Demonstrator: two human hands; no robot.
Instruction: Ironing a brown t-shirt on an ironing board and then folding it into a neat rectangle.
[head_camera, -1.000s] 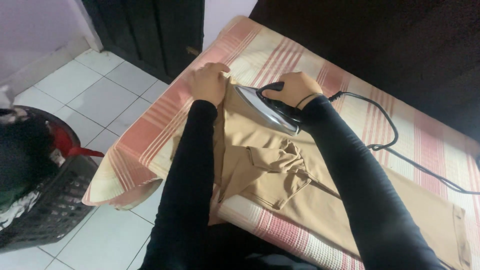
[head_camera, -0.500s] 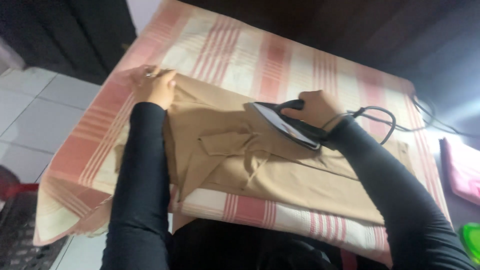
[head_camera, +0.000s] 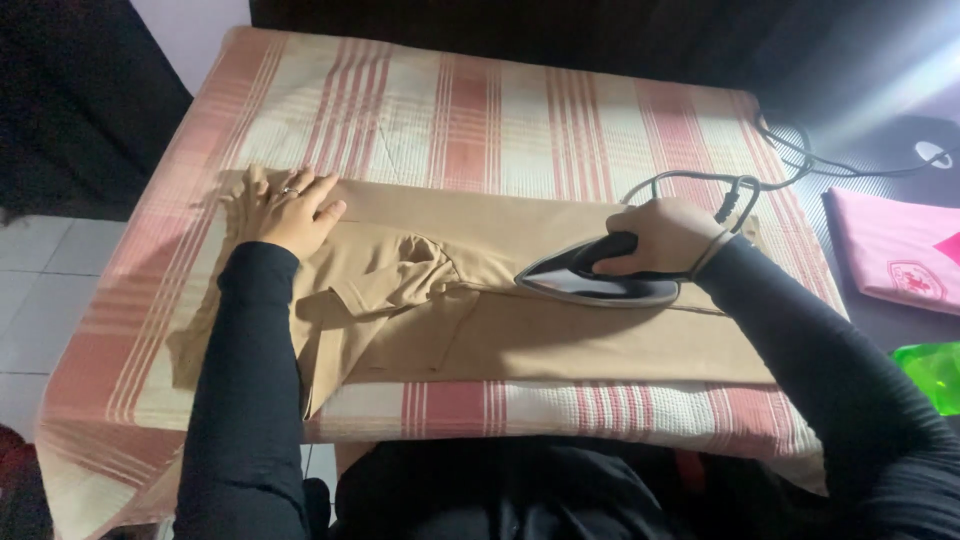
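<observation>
- Tan garment (head_camera: 520, 330) lies spread across the middle of the table (head_camera: 480, 110), which is covered with a red-and-cream striped cloth (head_camera: 450, 120). The garment runs left to right, with a bunched, folded section with seams near the left-centre.
- Left hand (head_camera: 290, 212) lies flat and open, fingers spread, palm pressing the left end of the garment onto the cloth. It grips nothing; a ring shows on one finger.
- Right hand (head_camera: 665, 237) is closed around the dark handle of an electric iron (head_camera: 590, 280). The iron's soleplate sits on the garment right of centre, its tip pointing left.
- Black cord (head_camera: 790, 160) loops from the iron's rear towards the far right edge of the table.
- Handling judgement: the fabric looks thin, soft and limp, light enough to slide and wrinkle on the cloth, so a flat palm hold at one end suits it. Pinching would likely bunch it.
- The iron looks rigid and fairly heavy, its soleplate presumably hot. The handle on top is the only sensible place to hold it.
- The loose cord near the wrist could snag.
- Off the table at right: a pink folded cloth (head_camera: 890, 260) and, nearer, a bright green object (head_camera: 930, 375), partly cut off.
</observation>
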